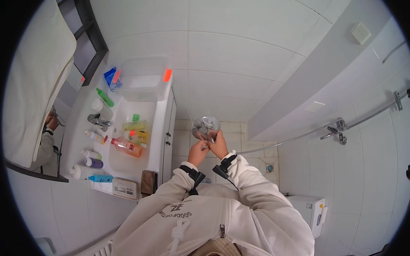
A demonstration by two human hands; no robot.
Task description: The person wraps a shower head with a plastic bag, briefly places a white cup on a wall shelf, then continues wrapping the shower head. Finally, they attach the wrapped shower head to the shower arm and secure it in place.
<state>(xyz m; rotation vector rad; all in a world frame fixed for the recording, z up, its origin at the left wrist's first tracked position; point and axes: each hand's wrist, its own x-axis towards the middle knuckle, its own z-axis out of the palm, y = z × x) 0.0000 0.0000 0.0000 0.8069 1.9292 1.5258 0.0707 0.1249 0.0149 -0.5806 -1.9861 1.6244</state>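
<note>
My left hand [197,154] and my right hand [219,146] meet in front of me, fingers pinched together at the tips. Whatever they grip between them is too small and too covered by the fingers to name. Just beyond the fingertips appears a round, shiny, silvery thing [206,124] with a pale rim and crumpled-looking grey inside. Whether my fingers touch its near edge, I cannot tell. A black strap circles each wrist over the cream sleeves.
On my left is a white washbasin [155,140] holding a pink pump bottle [126,146] and several other bottles. A clear plastic box [143,83] stands at its far end. A shower hose [285,143] hangs to the right, above a floor drain [270,167]. A white box-shaped unit [305,208] stands at lower right.
</note>
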